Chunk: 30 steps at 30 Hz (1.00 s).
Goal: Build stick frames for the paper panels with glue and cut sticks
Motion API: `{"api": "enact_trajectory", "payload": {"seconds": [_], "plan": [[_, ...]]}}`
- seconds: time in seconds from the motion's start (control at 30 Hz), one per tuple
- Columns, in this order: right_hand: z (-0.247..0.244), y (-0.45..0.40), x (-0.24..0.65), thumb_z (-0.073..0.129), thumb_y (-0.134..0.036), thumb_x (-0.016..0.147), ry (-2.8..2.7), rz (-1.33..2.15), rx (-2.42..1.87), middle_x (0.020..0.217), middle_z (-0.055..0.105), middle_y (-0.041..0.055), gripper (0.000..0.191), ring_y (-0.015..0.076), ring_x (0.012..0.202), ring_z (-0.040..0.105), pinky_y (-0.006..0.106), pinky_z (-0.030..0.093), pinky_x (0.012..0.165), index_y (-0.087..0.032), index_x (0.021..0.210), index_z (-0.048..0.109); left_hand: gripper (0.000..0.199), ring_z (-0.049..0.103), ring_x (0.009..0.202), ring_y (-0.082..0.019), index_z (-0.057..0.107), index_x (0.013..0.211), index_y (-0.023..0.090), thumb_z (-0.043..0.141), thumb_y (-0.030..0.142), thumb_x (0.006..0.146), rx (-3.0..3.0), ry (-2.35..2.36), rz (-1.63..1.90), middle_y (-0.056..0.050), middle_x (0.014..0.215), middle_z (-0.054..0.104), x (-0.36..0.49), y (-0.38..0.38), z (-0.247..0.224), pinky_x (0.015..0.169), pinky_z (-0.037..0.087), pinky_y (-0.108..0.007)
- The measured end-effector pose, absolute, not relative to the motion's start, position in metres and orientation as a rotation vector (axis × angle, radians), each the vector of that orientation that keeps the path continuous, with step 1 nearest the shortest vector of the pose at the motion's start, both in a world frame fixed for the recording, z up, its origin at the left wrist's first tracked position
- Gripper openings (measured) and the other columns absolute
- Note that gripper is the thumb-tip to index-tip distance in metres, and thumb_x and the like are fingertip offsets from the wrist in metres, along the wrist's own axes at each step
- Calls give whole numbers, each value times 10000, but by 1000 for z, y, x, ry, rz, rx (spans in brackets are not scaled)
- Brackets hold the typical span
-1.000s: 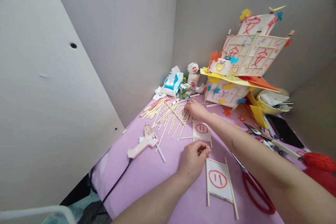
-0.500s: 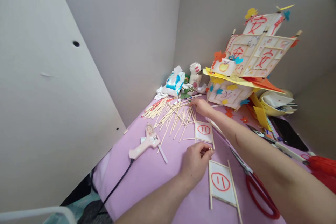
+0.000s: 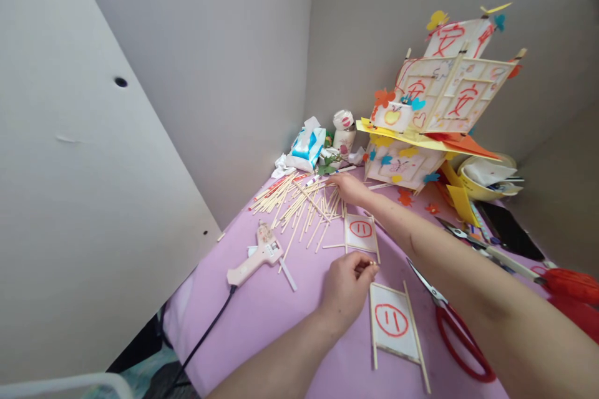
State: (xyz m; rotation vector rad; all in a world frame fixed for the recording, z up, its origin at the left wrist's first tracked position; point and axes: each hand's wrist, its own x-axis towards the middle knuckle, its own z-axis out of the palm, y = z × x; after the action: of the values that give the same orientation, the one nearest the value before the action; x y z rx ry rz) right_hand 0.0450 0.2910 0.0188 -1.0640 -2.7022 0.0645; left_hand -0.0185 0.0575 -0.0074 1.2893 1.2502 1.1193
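Observation:
My left hand [image 3: 347, 285] is closed in a pinch, with the pale ends of thin wooden sticks [image 3: 373, 264] showing at its fingertips. Just below it lies a white paper panel [image 3: 397, 323] framed with sticks and marked with a red circle and two strokes. A similar smaller panel [image 3: 360, 229] lies just beyond that hand. My right hand [image 3: 347, 189] reaches to the right edge of a spread pile of wooden sticks [image 3: 309, 207]. Its fingers are bent together among them, and what they pinch is hidden.
A glue gun [image 3: 257, 255] lies left on the purple tablecloth [image 3: 276, 330], its cord running off the edge. Red-handled scissors [image 3: 461, 336] lie beneath my right forearm. A decorated paper-and-stick house [image 3: 435, 106] stands at back right, a wipes pack [image 3: 307, 146] and jar [image 3: 344, 137] behind the pile.
My right hand has shifted slightly left over the stick pile. My left hand keeps its pinch in nearly the same place. The whole view has moved a little.

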Motion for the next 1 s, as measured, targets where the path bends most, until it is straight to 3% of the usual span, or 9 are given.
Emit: {"api": "enact_trajectory", "payload": {"seconds": [0.17,0.3,0.5,0.73,0.87,1.0], "plan": [[19,299,13,403,53,672,-2810,67,-949,1350,515,88,693,205,1214,466,311,345,1002,-153,1329,479,114,577,673,-142,659,795,203,574,277,778,1309,1266,1126,-14,747,656,-18,58,-11,642,421,-253],[18,303,-2,425,34,706,-2860,35,-933,1365,486,86,694,223,1204,446,324,356,980,-185,1365,433,120,582,679,-146,664,812,204,568,268,781,1326,1282,1140,-18,756,663,-17,59,-16,641,420,-254],[17,300,12,425,-2,757,-2847,-77,-991,1130,548,161,434,273,1040,443,367,380,872,-120,1139,593,118,594,702,-150,669,810,203,585,278,774,1331,1285,1137,-21,776,675,-18,58,-15,644,426,-249],[16,304,34,441,20,716,-2844,-98,-1013,1022,565,135,313,245,993,438,353,361,874,-118,896,657,122,598,687,-132,665,824,197,567,261,787,1335,1283,1127,-6,763,673,-18,57,-9,637,434,-230],[20,300,18,409,43,710,-2849,-80,-927,1129,581,119,460,225,1045,466,335,361,907,-120,1081,627,120,599,694,-128,665,821,195,570,259,786,1349,1303,1120,-8,786,678,-17,57,-11,642,436,-226],[23,288,-11,413,36,733,-2940,-53,-741,1359,486,68,595,190,1229,403,304,317,1001,-167,1281,522,117,601,705,-125,665,829,203,569,254,785,1379,1327,1119,-4,803,681,-17,58,-15,649,435,-224]]}}
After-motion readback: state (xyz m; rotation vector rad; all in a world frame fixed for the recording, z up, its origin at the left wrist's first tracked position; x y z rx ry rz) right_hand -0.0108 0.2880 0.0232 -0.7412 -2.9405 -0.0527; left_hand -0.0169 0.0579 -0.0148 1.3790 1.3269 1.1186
